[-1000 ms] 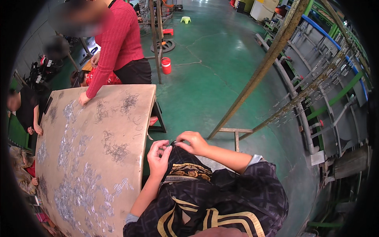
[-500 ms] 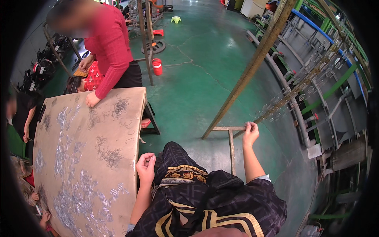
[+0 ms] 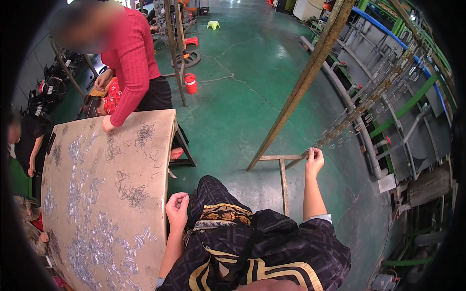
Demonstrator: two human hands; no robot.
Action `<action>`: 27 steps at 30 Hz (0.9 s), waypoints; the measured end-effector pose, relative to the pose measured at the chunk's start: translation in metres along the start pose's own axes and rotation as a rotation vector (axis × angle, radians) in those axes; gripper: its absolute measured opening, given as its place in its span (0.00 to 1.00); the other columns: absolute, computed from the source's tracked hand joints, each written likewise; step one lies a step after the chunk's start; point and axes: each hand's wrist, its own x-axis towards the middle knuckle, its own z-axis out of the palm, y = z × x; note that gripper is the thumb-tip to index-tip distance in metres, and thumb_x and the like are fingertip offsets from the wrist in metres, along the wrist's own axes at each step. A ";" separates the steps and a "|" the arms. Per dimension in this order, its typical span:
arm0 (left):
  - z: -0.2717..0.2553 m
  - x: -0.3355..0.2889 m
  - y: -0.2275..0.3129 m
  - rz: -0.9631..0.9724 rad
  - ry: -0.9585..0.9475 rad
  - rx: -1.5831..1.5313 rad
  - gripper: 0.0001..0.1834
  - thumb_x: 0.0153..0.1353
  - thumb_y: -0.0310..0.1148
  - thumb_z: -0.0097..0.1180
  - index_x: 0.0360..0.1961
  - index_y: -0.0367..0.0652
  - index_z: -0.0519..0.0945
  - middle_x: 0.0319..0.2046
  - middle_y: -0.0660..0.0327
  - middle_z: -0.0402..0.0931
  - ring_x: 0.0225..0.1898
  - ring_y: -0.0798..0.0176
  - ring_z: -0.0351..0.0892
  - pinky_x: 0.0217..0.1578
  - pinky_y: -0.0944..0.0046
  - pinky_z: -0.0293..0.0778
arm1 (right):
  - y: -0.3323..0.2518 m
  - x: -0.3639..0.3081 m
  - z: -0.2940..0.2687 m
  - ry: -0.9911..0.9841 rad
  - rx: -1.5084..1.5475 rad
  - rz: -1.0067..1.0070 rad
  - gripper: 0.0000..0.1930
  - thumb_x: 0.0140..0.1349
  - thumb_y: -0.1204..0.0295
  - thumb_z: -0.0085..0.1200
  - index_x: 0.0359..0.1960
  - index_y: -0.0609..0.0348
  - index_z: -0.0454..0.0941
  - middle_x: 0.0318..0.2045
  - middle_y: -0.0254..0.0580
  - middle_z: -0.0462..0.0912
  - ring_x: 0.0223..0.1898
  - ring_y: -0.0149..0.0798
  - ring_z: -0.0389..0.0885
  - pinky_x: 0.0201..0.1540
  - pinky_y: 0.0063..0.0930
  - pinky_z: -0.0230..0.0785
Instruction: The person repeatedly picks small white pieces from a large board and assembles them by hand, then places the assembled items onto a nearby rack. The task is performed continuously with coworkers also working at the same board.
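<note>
My left hand (image 3: 177, 211) is raised just off the right edge of a cardboard-covered table (image 3: 150, 189). Its fingers are curled with the thumb against them, and whatever may be in them is too small to make out. My right hand (image 3: 314, 162) is held out at the near end of a rusty metal rack (image 3: 296, 104), fingertips pinched together; anything between them is too small to name. Shiny oblong metal links (image 3: 383, 99) hang along the rack's lower bar. On the table lie many loose silvery links (image 3: 99, 242) and tangled heaps of thin dark wire hooks (image 3: 133, 191).
Across the table, a co-worker in a red sweater (image 3: 133, 58) rests a hand on its far edge. Other people sit along the left side. A red jug (image 3: 191, 84) and a green stool (image 3: 213, 24) stand on the green floor. Grey pipes (image 3: 335, 87) line the right.
My right hand has moved slightly to the right along the rack end. My left hand stays almost in place. The co-worker's hand has shifted slightly left, and the view has turned a little.
</note>
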 end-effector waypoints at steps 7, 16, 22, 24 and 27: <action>-0.002 -0.001 -0.003 -0.005 -0.001 -0.014 0.04 0.62 0.24 0.59 0.37 0.36 0.79 0.31 0.68 0.77 0.32 0.76 0.73 0.35 0.76 0.70 | -0.021 -0.018 0.003 -0.171 0.082 0.017 0.05 0.62 0.74 0.58 0.32 0.64 0.78 0.22 0.30 0.77 0.22 0.22 0.72 0.24 0.20 0.66; -0.004 -0.002 -0.005 -0.021 0.009 0.006 0.04 0.61 0.23 0.59 0.37 0.36 0.79 0.30 0.68 0.77 0.32 0.76 0.74 0.34 0.76 0.70 | -0.028 -0.012 0.018 -0.258 0.076 0.030 0.06 0.62 0.74 0.59 0.32 0.64 0.78 0.23 0.31 0.78 0.22 0.23 0.73 0.24 0.20 0.67; -0.006 -0.003 -0.009 -0.012 0.022 0.006 0.04 0.61 0.23 0.59 0.37 0.35 0.79 0.30 0.66 0.77 0.31 0.77 0.72 0.32 0.77 0.69 | -0.016 -0.004 0.022 -0.280 0.101 0.022 0.05 0.62 0.75 0.58 0.32 0.64 0.77 0.21 0.31 0.77 0.20 0.24 0.73 0.23 0.19 0.66; -0.007 -0.003 -0.008 -0.018 0.013 0.020 0.04 0.61 0.23 0.59 0.37 0.35 0.79 0.30 0.66 0.77 0.32 0.77 0.72 0.32 0.77 0.69 | -0.013 0.002 0.022 -0.245 0.103 0.025 0.05 0.62 0.75 0.58 0.32 0.64 0.77 0.21 0.31 0.77 0.20 0.23 0.73 0.23 0.19 0.66; -0.007 -0.003 -0.010 -0.018 0.011 0.033 0.05 0.61 0.23 0.59 0.37 0.35 0.80 0.30 0.66 0.77 0.31 0.76 0.72 0.33 0.76 0.70 | -0.016 0.002 0.019 -0.185 0.082 0.035 0.04 0.62 0.75 0.58 0.32 0.63 0.77 0.21 0.31 0.76 0.20 0.23 0.72 0.22 0.19 0.66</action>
